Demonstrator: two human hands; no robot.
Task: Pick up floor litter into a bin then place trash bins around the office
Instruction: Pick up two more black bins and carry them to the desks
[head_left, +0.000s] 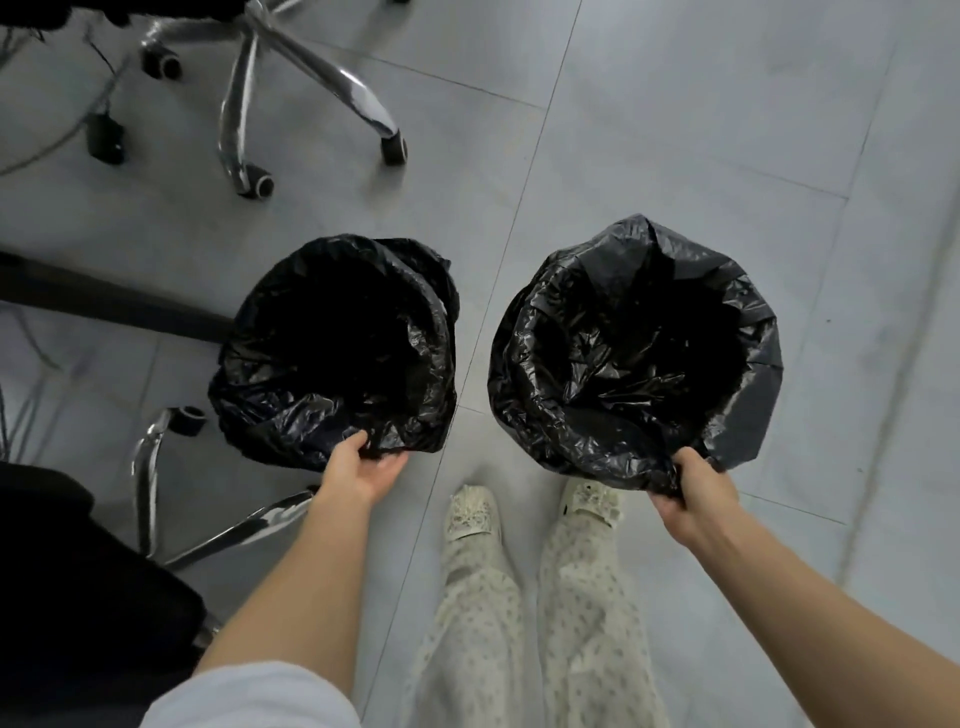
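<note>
Two round trash bins lined with black plastic bags hang side by side over the grey tiled floor. My left hand (363, 467) grips the near rim of the left bin (291, 415). My right hand (696, 491) grips the near rim of the right bin (582, 431). Both bin mouths face up and look dark inside; I cannot tell what they hold. No litter shows on the floor around them.
An office chair's chrome star base (291, 67) with castors stands at the upper left. A second chair base (150, 467) and black seat sit at the lower left, close to the left bin. Cables trail along the left edge. My feet (530, 512) stand below the bins.
</note>
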